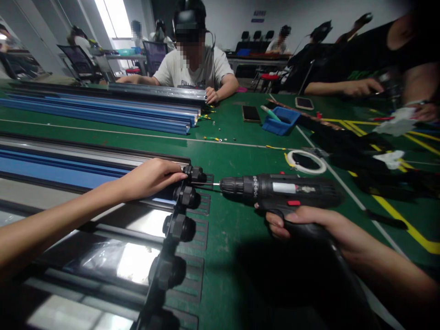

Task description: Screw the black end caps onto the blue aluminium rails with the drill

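Observation:
My right hand (302,220) is wrapped round the grip of a black cordless drill (275,189), which lies level and points left. Its thin bit (206,184) reaches the end of the far profile, between two black cable glands. My left hand (154,178) rests on that profile's end, fingertips closed at the farthest cable gland (195,173); whether they pinch it or a small part is hidden. Several long metal profiles (103,160) lie side by side, each with a gland and a slotted black bracket (197,233) at its end.
Blue profiles (137,112) lie across the table, before a seated person (192,59). A blue bin (280,121), a phone (251,114) and a white ring of tape (305,162) are beyond the drill. Another person's hand (364,86) works at the right. Green-yellow wires (211,139) are scattered about.

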`<state>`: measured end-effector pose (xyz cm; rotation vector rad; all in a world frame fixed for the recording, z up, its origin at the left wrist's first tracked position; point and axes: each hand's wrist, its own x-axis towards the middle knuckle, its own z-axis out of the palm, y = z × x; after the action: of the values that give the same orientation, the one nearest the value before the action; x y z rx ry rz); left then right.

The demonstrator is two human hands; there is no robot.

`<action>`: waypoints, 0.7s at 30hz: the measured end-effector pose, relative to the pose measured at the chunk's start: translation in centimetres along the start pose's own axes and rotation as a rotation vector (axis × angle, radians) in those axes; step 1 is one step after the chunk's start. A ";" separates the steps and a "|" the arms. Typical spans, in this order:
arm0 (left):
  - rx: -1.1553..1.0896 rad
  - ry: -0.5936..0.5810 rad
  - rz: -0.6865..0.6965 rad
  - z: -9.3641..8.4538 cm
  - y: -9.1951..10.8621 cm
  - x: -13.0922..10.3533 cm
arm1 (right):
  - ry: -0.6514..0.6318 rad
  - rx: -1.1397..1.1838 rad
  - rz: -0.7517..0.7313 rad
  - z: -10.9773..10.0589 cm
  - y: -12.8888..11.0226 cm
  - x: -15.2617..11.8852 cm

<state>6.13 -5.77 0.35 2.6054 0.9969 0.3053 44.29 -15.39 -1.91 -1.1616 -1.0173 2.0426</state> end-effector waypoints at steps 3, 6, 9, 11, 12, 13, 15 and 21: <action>0.000 0.006 0.006 0.0 0.1 0.0 | 0.033 0.050 -0.024 0.1 0.2 0.1; -0.002 0.012 0.014 -0.1 0.1 0.0 | 0.055 0.071 -0.013 0.0 0.3 0.1; 0.000 0.013 0.017 -0.1 0.1 0.0 | 0.055 0.072 -0.001 -0.1 0.4 0.0; 0.002 0.011 0.016 -0.1 0.1 0.0 | 0.045 0.055 -0.005 -0.2 0.3 -0.1; 0.003 0.011 0.017 -0.1 0.1 0.0 | 0.046 0.048 -0.011 -0.2 0.3 -0.1; 0.004 0.011 0.018 -0.1 0.1 0.0 | 0.050 0.043 -0.015 -0.1 0.3 -0.2; 0.002 0.010 0.020 -0.1 0.1 0.0 | 0.059 0.043 -0.013 0.0 0.2 -0.2; -0.004 0.011 0.026 -0.1 0.2 0.1 | 0.052 0.056 0.027 0.1 0.1 0.0</action>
<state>6.24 -5.82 0.52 2.6176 0.9657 0.3274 44.20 -15.44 -1.99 -1.1990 -0.9181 2.0378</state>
